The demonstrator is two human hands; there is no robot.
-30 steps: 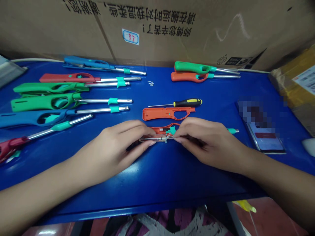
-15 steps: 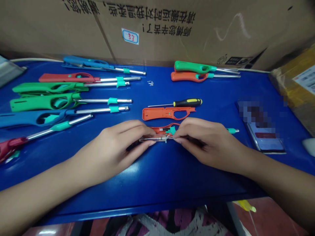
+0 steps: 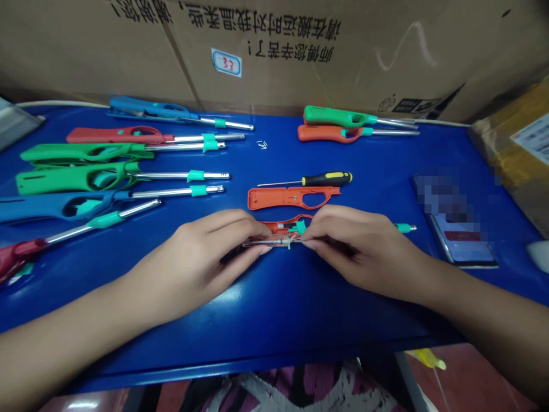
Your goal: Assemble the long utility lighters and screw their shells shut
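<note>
Between my hands is a clear plastic fuel tank [image 3: 279, 241] from a gas lighter, with a small valve at its right end. My left hand [image 3: 210, 249] pinches the tank's left part between thumb and fingers. At the valve end, the thumb and fingertips of my right hand [image 3: 360, 246] are closed on a thin tube or wire; the exact grip is partly hidden. Just behind lies an orange lighter half-shell [image 3: 274, 228] with teal parts in it, and its teal-collared tip [image 3: 405, 228] shows past my right hand. Another orange half-shell [image 3: 274, 198] lies farther back, hollow side up.
A black-and-yellow screwdriver [image 3: 327, 179] lies behind the shells, with tiny screws or pins [image 3: 262, 145] beyond. Several lighters, including a green one [image 3: 81, 177], line the left; an orange lighter [image 3: 328, 134] rests at back right. A phone [image 3: 465, 234] and cardboard box [image 3: 274, 80] border the area.
</note>
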